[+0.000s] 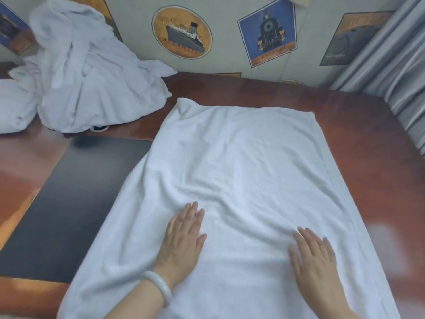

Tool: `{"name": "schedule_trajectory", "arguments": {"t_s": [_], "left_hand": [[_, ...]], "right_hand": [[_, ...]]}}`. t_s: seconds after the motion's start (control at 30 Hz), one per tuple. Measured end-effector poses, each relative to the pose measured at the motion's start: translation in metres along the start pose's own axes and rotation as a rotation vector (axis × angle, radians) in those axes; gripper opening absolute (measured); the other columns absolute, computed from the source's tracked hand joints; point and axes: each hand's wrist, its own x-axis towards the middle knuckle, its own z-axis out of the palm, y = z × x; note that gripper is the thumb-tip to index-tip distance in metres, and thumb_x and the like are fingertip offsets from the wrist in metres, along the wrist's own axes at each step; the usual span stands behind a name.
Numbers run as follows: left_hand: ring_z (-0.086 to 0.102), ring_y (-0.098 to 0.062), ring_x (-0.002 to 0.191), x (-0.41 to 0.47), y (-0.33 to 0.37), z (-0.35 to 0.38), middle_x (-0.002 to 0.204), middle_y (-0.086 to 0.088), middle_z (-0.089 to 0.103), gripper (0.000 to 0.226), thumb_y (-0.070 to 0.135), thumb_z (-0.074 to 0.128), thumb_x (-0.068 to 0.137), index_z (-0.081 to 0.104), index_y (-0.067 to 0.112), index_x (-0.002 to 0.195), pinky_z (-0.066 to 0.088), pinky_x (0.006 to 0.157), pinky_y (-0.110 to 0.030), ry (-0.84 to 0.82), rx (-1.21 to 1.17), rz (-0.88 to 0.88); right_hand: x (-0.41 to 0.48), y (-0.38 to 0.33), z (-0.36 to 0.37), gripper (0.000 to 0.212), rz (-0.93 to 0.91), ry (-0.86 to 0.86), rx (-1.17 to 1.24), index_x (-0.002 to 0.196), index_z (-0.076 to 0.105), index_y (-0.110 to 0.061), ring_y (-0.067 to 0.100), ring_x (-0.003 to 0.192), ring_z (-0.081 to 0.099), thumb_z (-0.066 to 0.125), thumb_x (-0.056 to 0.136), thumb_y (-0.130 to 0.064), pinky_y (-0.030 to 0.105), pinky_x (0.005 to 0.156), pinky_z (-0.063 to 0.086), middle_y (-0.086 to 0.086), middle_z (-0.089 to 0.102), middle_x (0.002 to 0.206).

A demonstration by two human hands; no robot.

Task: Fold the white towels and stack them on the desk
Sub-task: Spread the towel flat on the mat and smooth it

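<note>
A: Desk (264, 93)?
B: Reddish wood, seen across the whole frame.
A: Towel being worked?
B: The white towel (248, 162) is spread out on the desk, centre-right; its near end is cut off by the frame. It is judged soft, limp and light, with wrinkles seen mid-cloth. Corners or the hem should be pinched for the fold, since mid-cloth would only bunch.
A: Other towels?
B: A crumpled heap (92, 72) is piled far left on the desk, unfolded. No folded stack is seen.
A: Hands?
B: The left hand (182, 240) and right hand (315, 261) are laid flat on the towel's near part, apart. The fingers (194, 212) are kept straight, nothing gripped. A pale bracelet (158, 286) is worn on the left wrist.
</note>
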Motion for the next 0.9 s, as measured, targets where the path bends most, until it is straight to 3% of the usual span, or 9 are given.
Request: {"name": "schedule_trajectory", "arguments": {"t_s": [0.13, 0.27, 0.33, 0.47, 0.53, 0.67, 0.77, 0.83, 0.9], "left_hand": [[0.02, -0.023, 0.15, 0.02, -0.038, 0.003, 0.163, -0.005, 0.019, 0.062, 0.048, 0.02, 0.102, 0.032, 0.014, 0.153, 0.021, 0.116, -0.046, -0.089, 0.007, -0.076], [0.008, -0.017, 0.152, 0.019, -0.037, 0.006, 0.165, 0.0, 0.008, 0.063, 0.049, 0.026, 0.101, 0.021, 0.019, 0.156, 0.016, 0.118, -0.046, -0.093, 0.011, -0.093], [0.005, -0.017, 0.152, 0.02, -0.037, 0.004, 0.166, 0.0, 0.005, 0.064, 0.049, 0.027, 0.101, 0.018, 0.02, 0.157, 0.016, 0.118, -0.046, -0.106, 0.015, -0.1], [0.003, -0.018, 0.152, 0.021, -0.034, 0.001, 0.166, -0.001, 0.002, 0.065, 0.049, 0.028, 0.101, 0.016, 0.019, 0.157, 0.017, 0.117, -0.047, -0.125, 0.01, -0.11], [0.005, -0.018, 0.152, 0.021, -0.034, 0.001, 0.166, -0.002, 0.004, 0.066, 0.049, 0.031, 0.1, 0.018, 0.019, 0.157, 0.016, 0.116, -0.046, -0.126, 0.005, -0.113], [0.013, -0.019, 0.151, 0.024, -0.038, -0.003, 0.165, -0.003, 0.012, 0.067, 0.05, 0.038, 0.097, 0.026, 0.018, 0.155, 0.018, 0.114, -0.046, -0.135, -0.066, -0.102], [0.024, -0.016, 0.148, 0.023, -0.046, -0.008, 0.164, 0.002, 0.017, 0.063, 0.048, 0.042, 0.095, 0.034, 0.022, 0.152, 0.018, 0.113, -0.04, -0.123, -0.218, -0.056], [0.034, -0.013, 0.142, 0.028, -0.068, -0.023, 0.16, 0.008, 0.025, 0.054, 0.039, 0.044, 0.094, 0.041, 0.024, 0.146, 0.021, 0.111, -0.033, -0.01, -0.362, -0.083], [0.036, -0.015, 0.135, 0.038, -0.099, -0.043, 0.15, 0.005, 0.038, 0.045, 0.026, 0.045, 0.095, 0.046, 0.021, 0.139, 0.024, 0.108, -0.034, 0.178, -0.395, -0.281]], "right_hand": [[0.062, -0.085, 0.041, 0.054, -0.297, -0.152, 0.067, 0.145, 0.044, -0.008, 0.026, 0.144, 0.033, 0.03, 0.1, -0.033, 0.044, 0.116, 0.018, 0.009, 0.038, 0.154], [0.075, -0.107, 0.077, 0.061, -0.313, -0.205, 0.038, 0.155, 0.024, -0.012, 0.018, 0.151, 0.013, 0.028, 0.1, -0.038, 0.043, 0.119, 0.011, 0.003, 0.017, 0.163], [0.071, -0.104, 0.08, 0.062, -0.321, -0.174, 0.02, 0.155, 0.024, -0.013, 0.018, 0.151, 0.014, 0.029, 0.099, -0.038, 0.044, 0.119, 0.012, 0.004, 0.019, 0.163], [0.096, -0.129, 0.072, 0.052, -0.185, -0.106, 0.066, 0.134, 0.053, -0.01, 0.029, 0.124, 0.052, 0.036, 0.091, -0.033, 0.042, 0.107, 0.027, 0.01, 0.055, 0.136], [0.109, -0.145, 0.077, 0.052, -0.068, -0.094, 0.085, 0.135, 0.051, -0.008, 0.027, 0.127, 0.048, 0.03, 0.093, -0.03, 0.04, 0.11, 0.026, 0.011, 0.053, 0.138], [0.109, -0.151, 0.095, 0.06, 0.008, -0.113, 0.031, 0.153, 0.028, -0.008, 0.016, 0.15, 0.016, 0.02, 0.098, -0.03, 0.039, 0.122, 0.007, 0.005, 0.028, 0.16], [0.108, -0.148, 0.097, 0.061, 0.002, -0.121, 0.014, 0.153, 0.03, -0.008, 0.015, 0.149, 0.015, 0.023, 0.096, -0.028, 0.04, 0.121, 0.009, 0.005, 0.028, 0.159], [0.111, -0.149, 0.098, 0.06, 0.011, -0.105, -0.002, 0.152, 0.031, -0.008, 0.016, 0.149, 0.016, 0.025, 0.095, -0.028, 0.04, 0.121, 0.01, 0.005, 0.029, 0.159], [0.109, -0.146, 0.101, 0.06, 0.0, -0.122, -0.026, 0.153, 0.03, -0.01, 0.015, 0.149, 0.016, 0.024, 0.096, -0.029, 0.04, 0.121, 0.011, 0.004, 0.027, 0.16]]}}
